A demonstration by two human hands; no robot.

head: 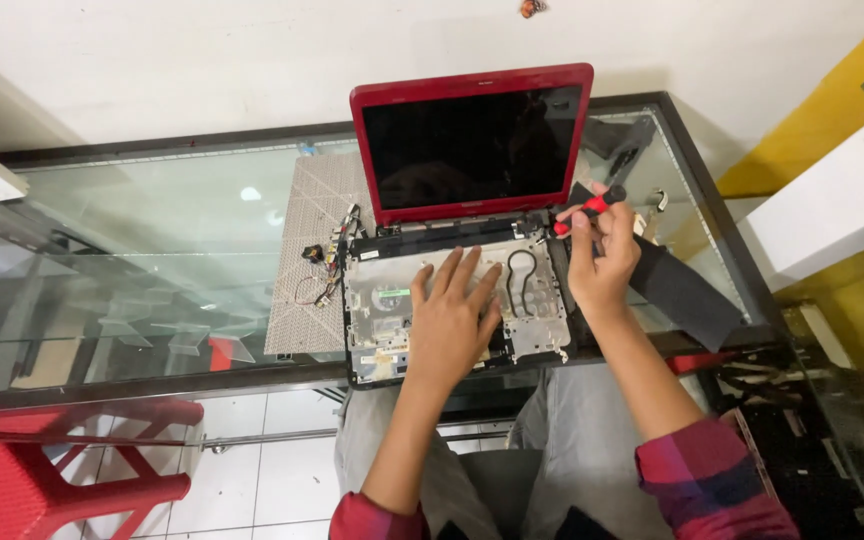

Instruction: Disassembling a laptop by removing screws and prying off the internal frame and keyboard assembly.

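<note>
Looking down from the head view, the person is sitting at a glass table (pixel 172 210) with a red laptop (pixel 472 150) lying at the centre of the frame, its lid standing open toward the top and its dark screen facing the camera. The keyboard cover is off, so the opened base (pixel 537 300) is showing bare metal plates, a small green board and a looped black cable.

The left hand (pixel 452 315) is lying flat on the middle of the base, fingers spread and gripping nothing, pressing the machine down. The right hand (pixel 602 255) is closed around a red-handled screwdriver (pixel 584 210), just right of the base's upper right corner, near the hinge.

The screwdriver looks light, stiff and slim, best held around the handle as it is now. Its long axis is running diagonally, handle end toward the upper right, tip toward the lower left at the hinge area. The exposed base looks fragile, with thin cables and boards; its outer frame looks like the safer place to hold it.

Loose small parts and wires (pixel 327 265) are lying on a patterned mat (pixel 307 260) left of the laptop. A black sheet (pixel 687 295) is lying at the right, and a red stool (pixel 42 470) is standing at the lower left.
</note>
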